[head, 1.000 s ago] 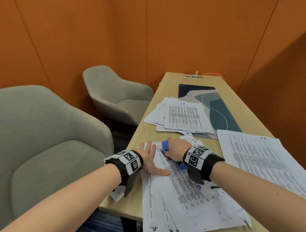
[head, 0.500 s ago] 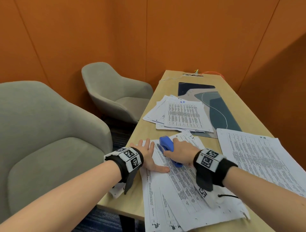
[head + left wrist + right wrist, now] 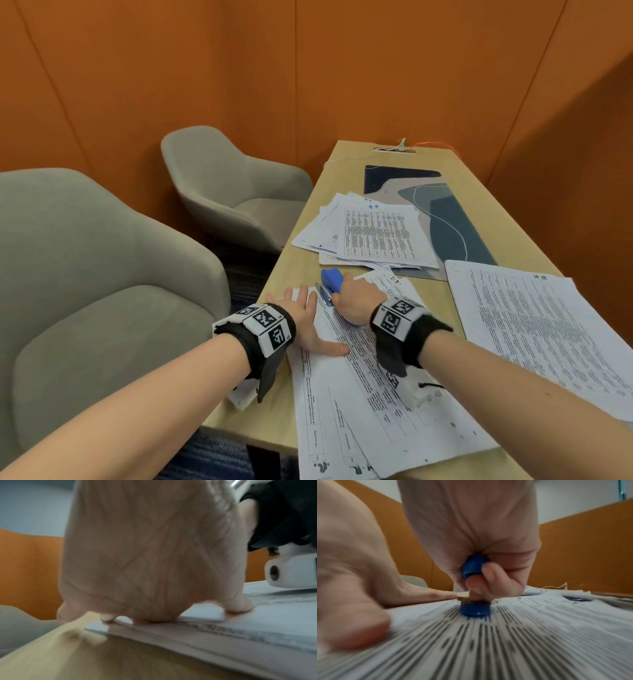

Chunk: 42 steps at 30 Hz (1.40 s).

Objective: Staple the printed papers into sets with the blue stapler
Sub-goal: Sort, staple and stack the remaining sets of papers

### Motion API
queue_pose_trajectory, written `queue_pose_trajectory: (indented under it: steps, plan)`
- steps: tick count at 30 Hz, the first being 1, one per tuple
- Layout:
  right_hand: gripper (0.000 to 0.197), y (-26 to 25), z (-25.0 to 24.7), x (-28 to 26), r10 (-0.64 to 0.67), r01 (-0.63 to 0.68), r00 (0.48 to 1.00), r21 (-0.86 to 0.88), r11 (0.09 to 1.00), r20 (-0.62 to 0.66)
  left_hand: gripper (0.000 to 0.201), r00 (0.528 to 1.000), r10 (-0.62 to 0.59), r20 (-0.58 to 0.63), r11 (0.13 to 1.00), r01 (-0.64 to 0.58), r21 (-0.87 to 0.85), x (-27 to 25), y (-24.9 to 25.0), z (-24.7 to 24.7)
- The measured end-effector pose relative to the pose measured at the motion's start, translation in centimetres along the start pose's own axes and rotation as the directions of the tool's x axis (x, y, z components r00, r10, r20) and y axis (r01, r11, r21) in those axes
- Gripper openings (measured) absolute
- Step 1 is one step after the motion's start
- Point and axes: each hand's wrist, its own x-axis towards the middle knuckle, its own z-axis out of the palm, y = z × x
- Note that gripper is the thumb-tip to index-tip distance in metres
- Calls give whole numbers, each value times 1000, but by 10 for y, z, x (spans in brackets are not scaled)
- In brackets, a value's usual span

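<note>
The blue stapler [image 3: 331, 279] sits on the top left part of a printed paper set [image 3: 370, 370] near the table's front. Its upper arm is raised off its base, so its mouth gapes. My right hand [image 3: 356, 301] grips the stapler [image 3: 475, 568] from above, fingers curled round the arm, with the base [image 3: 475, 609] resting on the paper. My left hand [image 3: 305, 320] lies flat with fingers spread on the left edge of the same set [image 3: 223, 631], pressing it to the table.
A messy pile of printed sheets [image 3: 373, 233] lies further back, partly on a dark patterned mat [image 3: 455, 226]. Another stack of papers [image 3: 537, 329] lies to the right. Two grey armchairs [image 3: 102, 274] stand left of the wooden table [image 3: 294, 270]; orange walls close in.
The stapler's upper arm has risen from pressed down to gaping, with my right hand still holding it. My left hand has stayed flat on the paper.
</note>
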Motion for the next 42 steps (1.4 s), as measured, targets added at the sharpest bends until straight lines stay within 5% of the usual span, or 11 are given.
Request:
queue_pose_trajectory:
  steps: [6, 15, 21, 28, 42]
  plan:
    - [38, 21, -16, 1, -41, 38, 998, 62, 997, 49, 128, 1000, 5, 11, 999, -5, -38, -2, -3, 1]
    - [33, 109, -17, -66, 112, -113, 993, 57, 992, 21, 121, 999, -20, -48, 995, 25, 100, -15, 16, -20]
    - [35, 112, -10, -64, 114, -114, 994, 67, 991, 4, 78, 961, 268, -66, 962, -264, 64, 4, 66, -35]
    - [35, 113, -8, -64, 113, -112, 994, 62, 992, -6, 74, 961, 242, -137, 969, -231, 88, 20, 78, -31]
    - [43, 104, -21, -51, 81, -81, 996, 6, 997, 28, 137, 991, 93, -98, 994, -98, -46, 38, 67, -14]
